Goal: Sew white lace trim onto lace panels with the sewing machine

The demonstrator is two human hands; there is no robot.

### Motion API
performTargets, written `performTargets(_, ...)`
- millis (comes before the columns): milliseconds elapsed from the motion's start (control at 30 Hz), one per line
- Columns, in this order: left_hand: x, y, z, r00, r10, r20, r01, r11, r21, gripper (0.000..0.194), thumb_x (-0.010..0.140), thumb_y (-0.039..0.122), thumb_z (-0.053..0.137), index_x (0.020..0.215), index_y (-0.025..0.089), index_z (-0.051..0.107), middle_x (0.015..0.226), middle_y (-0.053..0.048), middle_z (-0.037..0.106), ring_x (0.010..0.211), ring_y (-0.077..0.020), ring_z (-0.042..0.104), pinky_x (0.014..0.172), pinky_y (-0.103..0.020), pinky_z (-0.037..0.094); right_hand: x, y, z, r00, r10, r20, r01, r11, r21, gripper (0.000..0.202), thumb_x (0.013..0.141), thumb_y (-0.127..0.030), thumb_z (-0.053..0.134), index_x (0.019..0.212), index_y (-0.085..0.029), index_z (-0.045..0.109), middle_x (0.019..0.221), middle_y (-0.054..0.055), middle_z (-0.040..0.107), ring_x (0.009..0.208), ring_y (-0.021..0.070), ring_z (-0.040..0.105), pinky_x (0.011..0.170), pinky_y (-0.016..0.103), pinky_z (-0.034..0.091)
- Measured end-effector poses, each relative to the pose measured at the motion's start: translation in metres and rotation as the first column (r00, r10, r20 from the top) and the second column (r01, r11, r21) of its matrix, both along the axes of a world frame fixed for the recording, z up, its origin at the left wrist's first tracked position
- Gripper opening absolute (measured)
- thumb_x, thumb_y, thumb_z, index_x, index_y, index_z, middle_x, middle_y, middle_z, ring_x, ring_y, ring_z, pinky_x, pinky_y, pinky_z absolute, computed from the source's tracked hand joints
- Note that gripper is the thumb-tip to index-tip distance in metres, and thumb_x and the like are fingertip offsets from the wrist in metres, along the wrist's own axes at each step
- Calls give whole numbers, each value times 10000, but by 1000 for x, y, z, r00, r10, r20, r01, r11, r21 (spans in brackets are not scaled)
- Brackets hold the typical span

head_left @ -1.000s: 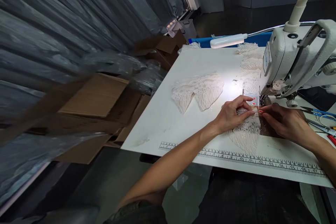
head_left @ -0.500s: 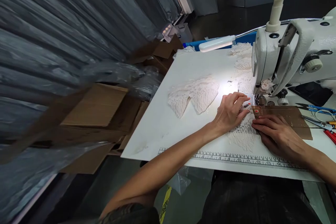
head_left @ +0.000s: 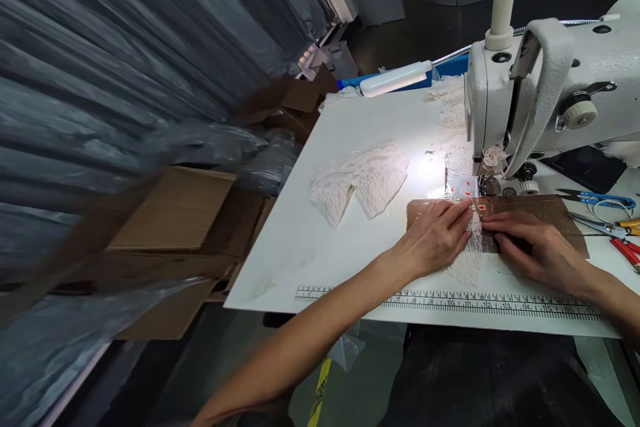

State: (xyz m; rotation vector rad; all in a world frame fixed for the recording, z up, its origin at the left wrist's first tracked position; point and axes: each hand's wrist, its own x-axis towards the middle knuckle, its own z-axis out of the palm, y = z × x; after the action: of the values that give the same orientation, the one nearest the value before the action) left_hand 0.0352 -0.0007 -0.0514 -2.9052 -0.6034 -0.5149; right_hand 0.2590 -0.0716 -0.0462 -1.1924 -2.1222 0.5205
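A strip of white lace (head_left: 466, 268) lies below the sewing machine (head_left: 520, 100), partly hidden by a brown sheet (head_left: 557, 223) with a clear plastic layer. My left hand (head_left: 440, 233) rests flat on the left part of this sheet and the lace, fingers stretched toward the needle area. On the sheet's right part is my right hand (head_left: 533, 240), its fingers extended and pointing left at the lace edge. Small red marks show near the presser foot (head_left: 483, 185). Left of my hands lies another white lace piece (head_left: 360, 180), spread in two lobes.
More lace (head_left: 449, 103) trails behind the machine head. At right lie blue-handled scissors (head_left: 607, 199) and a red-handled tool (head_left: 626, 252). A printed ruler (head_left: 450, 301) runs along the table's front edge. Cardboard boxes (head_left: 173, 210) stand to the left; a white lamp (head_left: 396, 79) reaches over the table.
A brown part of the sheet now shows left of the lace, under my left hand. That hand has flattened and moved slightly nearer to me. The whole view has shifted a little.
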Motion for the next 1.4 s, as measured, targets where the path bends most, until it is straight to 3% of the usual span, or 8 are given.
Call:
performTargets(100, 1, -3, -3, 1000, 22, -13, -21, 998, 62, 305, 1058, 246, 377, 1221, 84, 579, 1311, -158, 641, 998, -244, 615, 820, -396, 519, 0, 2, 0, 999, -12, 44, 11, 1000, 13, 358, 974, -194, 450, 1254, -235, 669, 1191, 114, 660, 1086, 227, 648, 907, 418, 586)
performTargets(300, 2, 0, -5, 998, 40, -48, -34, 993, 112, 334, 1064, 256, 360, 1221, 74, 593, 1312, -157, 644, 995, -246, 595, 806, -378, 462, -5, -6, -12, 937, -104, 335, 34, 977, 208, 363, 944, -182, 476, 1227, -220, 701, 1141, 157, 625, 1008, 305, 556, 809, 513, 554)
performTargets(533, 12, 28, 10, 973, -5, -232, 19, 998, 58, 373, 1056, 280, 362, 1265, 86, 602, 1371, -144, 604, 1012, -246, 578, 849, -371, 427, -3, 11, -5, 897, -129, 422, 33, 973, 227, 322, 967, -212, 468, 1201, -207, 690, 1066, 136, 618, 962, 282, 544, 832, 460, 535)
performTargets(667, 13, 36, 14, 968, -21, -249, 27, 999, 23, 386, 1053, 274, 356, 1295, 90, 595, 1399, -146, 584, 1037, -239, 564, 876, -363, 421, -3, 18, -6, 904, -142, 403, 34, 964, 265, 291, 971, -208, 472, 1169, -213, 685, 1053, 126, 632, 894, 262, 556, 776, 435, 540)
performTargets(833, 10, 35, 9, 980, -23, -197, 31, 999, 37, 406, 1062, 284, 335, 1305, 76, 584, 1404, -143, 583, 1057, -242, 564, 882, -361, 409, 1, 16, -11, 952, -161, 261, 83, 954, 287, 306, 979, -176, 445, 1198, -201, 656, 1089, 130, 640, 984, 269, 599, 834, 448, 566)
performTargets(1167, 9, 37, 3, 992, -30, -119, 42, 994, 96, 392, 1053, 276, 353, 1264, 65, 606, 1364, -146, 618, 1024, -235, 583, 865, -360, 414, 4, 15, -13, 930, -167, 327, 66, 952, 299, 323, 959, -179, 496, 1211, -209, 695, 1087, 141, 647, 990, 302, 594, 811, 486, 569)
performTargets(1300, 9, 36, 3, 988, -17, -155, 27, 998, 65, 385, 1045, 273, 360, 1290, 92, 596, 1391, -151, 597, 1042, -245, 576, 867, -376, 427, 2, 13, -13, 937, -212, 278, 140, 956, 259, 321, 979, -186, 456, 1188, -198, 699, 1069, 136, 669, 986, 291, 613, 817, 461, 571)
performTargets(1400, 10, 36, 4, 988, -13, -152, 21, 998, 52, 386, 1048, 269, 354, 1288, 90, 598, 1391, -150, 598, 1044, -245, 575, 867, -377, 429, 3, 13, -12, 936, -232, 264, 172, 957, 232, 362, 987, -186, 438, 1279, -198, 652, 1079, 139, 662, 956, 271, 623, 795, 422, 573)
